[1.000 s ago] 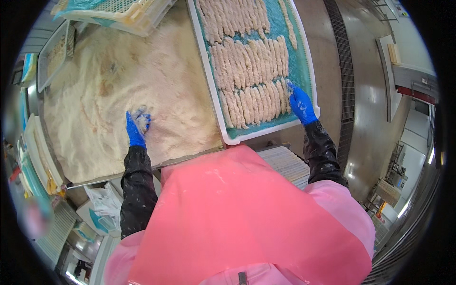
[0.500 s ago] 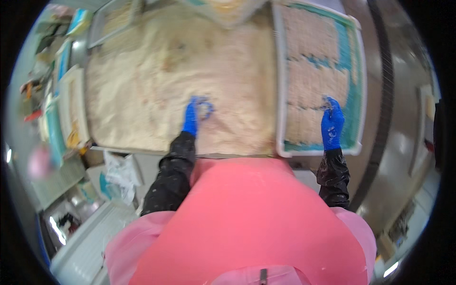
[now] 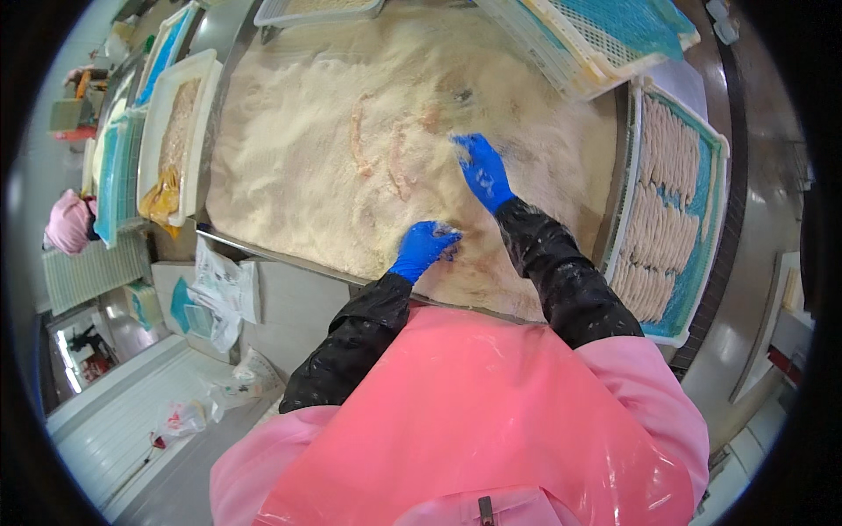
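Note:
A wide bed of pale crumb coating [image 3: 298,184] lies in front of me. My left hand [image 3: 424,249], in a blue glove, is low over its near part, fingers curled inward; what is in them, if anything, I cannot make out. Farther forward and right, my right hand [image 3: 485,175], also blue-gloved and dusted with crumbs, reaches over the bed, its fingers stretched forward and left. Left of its fingertips, a pinkish strip [image 3: 357,138] and a second coated strip [image 3: 397,162] lie partly covered in the crumbs.
On the right, a white-rimmed tray [image 3: 721,206] with blue lining holds rows of coated strips [image 3: 653,206]. Stacked mesh trays [image 3: 605,39] overhang the far right corner. A white tub [image 3: 203,131] stands left, a clear container [image 3: 316,13] at the far edge. Plastic bags [image 3: 224,294] hang lower left.
My right hand has left the tray of strips and moved left over the crumb bed. The view has turned; the tray now sits farther right. My left hand stays over the crumbs.

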`<action>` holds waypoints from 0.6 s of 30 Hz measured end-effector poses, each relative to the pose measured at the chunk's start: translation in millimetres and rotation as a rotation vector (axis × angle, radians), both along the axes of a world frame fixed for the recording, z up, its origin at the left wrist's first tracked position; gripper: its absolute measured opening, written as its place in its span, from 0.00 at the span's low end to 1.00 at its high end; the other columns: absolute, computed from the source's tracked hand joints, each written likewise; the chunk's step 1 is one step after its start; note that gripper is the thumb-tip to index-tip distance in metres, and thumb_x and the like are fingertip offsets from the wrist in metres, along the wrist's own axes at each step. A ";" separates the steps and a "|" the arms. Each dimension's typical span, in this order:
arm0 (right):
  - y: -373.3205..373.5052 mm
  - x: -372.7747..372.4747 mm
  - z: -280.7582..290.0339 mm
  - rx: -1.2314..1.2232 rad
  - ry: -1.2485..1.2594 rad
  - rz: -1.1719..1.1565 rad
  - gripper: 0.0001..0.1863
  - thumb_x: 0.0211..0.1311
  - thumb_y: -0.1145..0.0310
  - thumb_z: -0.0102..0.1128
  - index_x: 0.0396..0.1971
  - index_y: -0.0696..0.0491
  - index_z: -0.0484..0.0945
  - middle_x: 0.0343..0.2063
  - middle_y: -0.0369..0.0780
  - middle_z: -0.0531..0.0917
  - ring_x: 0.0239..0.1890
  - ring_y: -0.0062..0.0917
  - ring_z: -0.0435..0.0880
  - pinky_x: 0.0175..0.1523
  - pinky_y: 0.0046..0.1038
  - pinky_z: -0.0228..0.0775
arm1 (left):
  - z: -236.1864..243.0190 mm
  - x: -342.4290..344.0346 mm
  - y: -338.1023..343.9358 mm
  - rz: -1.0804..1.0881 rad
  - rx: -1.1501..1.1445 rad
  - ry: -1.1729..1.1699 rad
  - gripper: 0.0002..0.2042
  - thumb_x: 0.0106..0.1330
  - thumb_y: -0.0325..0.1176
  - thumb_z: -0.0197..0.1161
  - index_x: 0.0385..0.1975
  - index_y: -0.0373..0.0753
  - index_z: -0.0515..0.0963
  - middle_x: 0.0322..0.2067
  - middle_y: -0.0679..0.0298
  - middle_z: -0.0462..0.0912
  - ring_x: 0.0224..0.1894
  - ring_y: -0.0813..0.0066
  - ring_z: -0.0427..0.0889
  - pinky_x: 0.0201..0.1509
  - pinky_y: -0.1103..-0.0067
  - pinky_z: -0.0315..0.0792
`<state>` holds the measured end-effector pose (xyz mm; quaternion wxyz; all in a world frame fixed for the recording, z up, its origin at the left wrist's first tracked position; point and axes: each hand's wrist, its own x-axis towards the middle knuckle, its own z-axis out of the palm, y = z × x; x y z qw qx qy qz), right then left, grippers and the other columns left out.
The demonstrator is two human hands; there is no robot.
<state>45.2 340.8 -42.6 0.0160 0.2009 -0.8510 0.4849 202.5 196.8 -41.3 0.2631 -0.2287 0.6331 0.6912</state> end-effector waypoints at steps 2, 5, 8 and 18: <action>-24.0 -29.5 11.1 0.198 0.155 -0.031 0.18 0.56 0.72 0.54 0.49 0.48 0.76 0.50 0.44 0.76 0.49 0.39 0.76 0.57 0.34 0.65 | 7.9 -9.7 0.7 -0.004 0.099 -0.056 0.12 0.59 0.36 0.68 0.31 0.31 0.79 0.25 0.58 0.83 0.23 0.72 0.82 0.25 0.79 0.75; -46.3 -64.6 12.8 0.488 0.449 0.042 0.18 0.55 0.72 0.52 0.47 0.47 0.78 0.50 0.44 0.76 0.51 0.39 0.74 0.58 0.35 0.64 | 16.8 -17.9 -3.6 -0.041 0.131 -0.085 0.13 0.59 0.36 0.67 0.30 0.31 0.79 0.22 0.59 0.82 0.21 0.72 0.81 0.25 0.78 0.75; -42.2 -87.2 1.0 0.477 0.471 0.122 0.17 0.53 0.72 0.56 0.44 0.48 0.79 0.48 0.44 0.78 0.53 0.41 0.72 0.60 0.38 0.61 | 25.5 -22.9 -7.2 -0.121 0.100 -0.095 0.12 0.60 0.36 0.66 0.30 0.30 0.78 0.23 0.59 0.82 0.22 0.72 0.82 0.26 0.78 0.76; 48.0 25.8 14.7 0.207 -0.265 -0.069 0.13 0.54 0.66 0.65 0.37 0.56 0.78 0.26 0.40 0.81 0.26 0.26 0.81 0.33 0.26 0.71 | 19.5 -22.2 -12.1 -0.164 0.147 -0.035 0.12 0.63 0.37 0.63 0.31 0.31 0.78 0.24 0.59 0.83 0.24 0.72 0.83 0.26 0.79 0.75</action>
